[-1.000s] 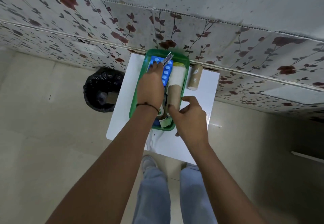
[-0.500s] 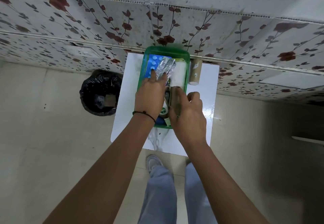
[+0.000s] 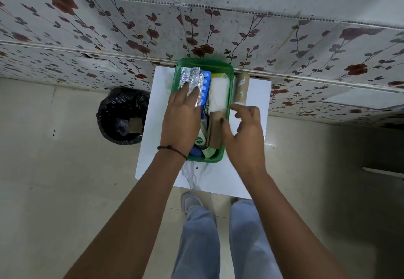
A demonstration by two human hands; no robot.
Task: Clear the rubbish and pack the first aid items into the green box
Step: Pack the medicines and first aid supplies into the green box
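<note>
Two bare forearms are seen reaching forward over a white tabletop. Left hand: laid flat, palm down, fingers extended and released, pressed on a silver blister strip inside the green box; a dark cord is worn at the wrist. Right hand: held at the box's right rim, fingers loosely curled and spread, nothing gripped; the thumb is touching a brown bandage roll lying in the box. Also in the box: a blue blister pack, a white gauze pad, a green-labelled bottle, a blue item at the near end. Beside the box, to the right, on the tabletop: a cardboard tube. On the floor, left: a bin lined in black. Farthest: a floral wall.
</note>
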